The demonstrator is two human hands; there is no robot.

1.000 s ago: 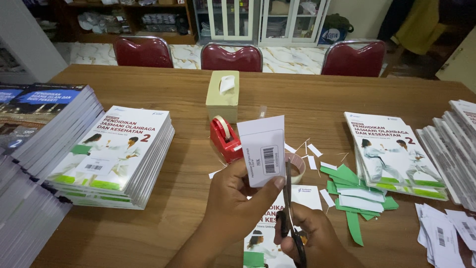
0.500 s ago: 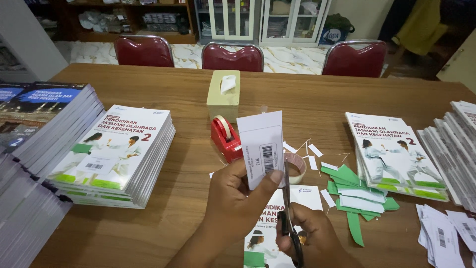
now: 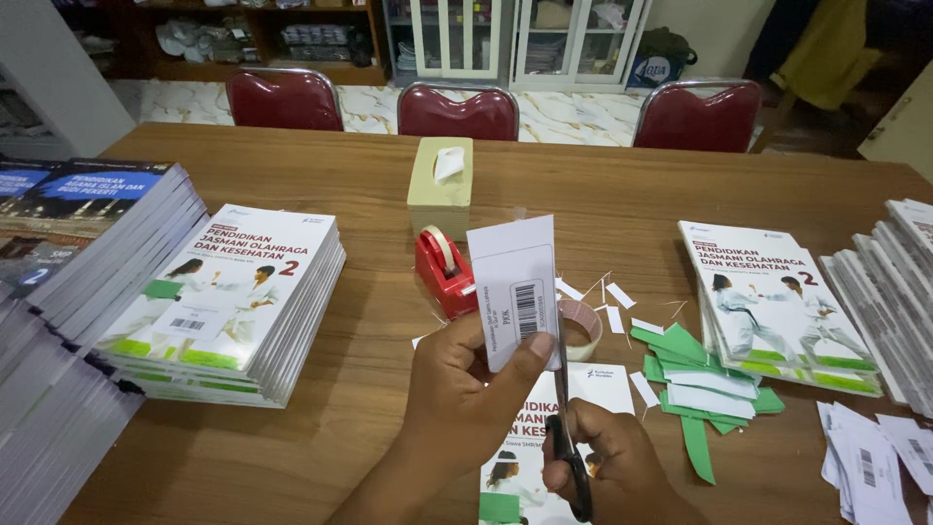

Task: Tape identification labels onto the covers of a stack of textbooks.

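Scissors [image 3: 567,428] now further up right edge of paper label [image 3: 515,292] vs a sec ago; cut progressing. Left hand [image 3: 466,399] pinches label, held up over tabletop [image 3: 369,389] nr red tape dispenser [image 3: 442,272]. Right hand [image 3: 612,467] clamped on scissor handles.

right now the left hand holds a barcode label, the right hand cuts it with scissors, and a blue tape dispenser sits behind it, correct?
Not quite: the tape dispenser is red, not blue, as the head view shows. The rest holds: the left hand holds the barcode label and the right hand cuts it with scissors.
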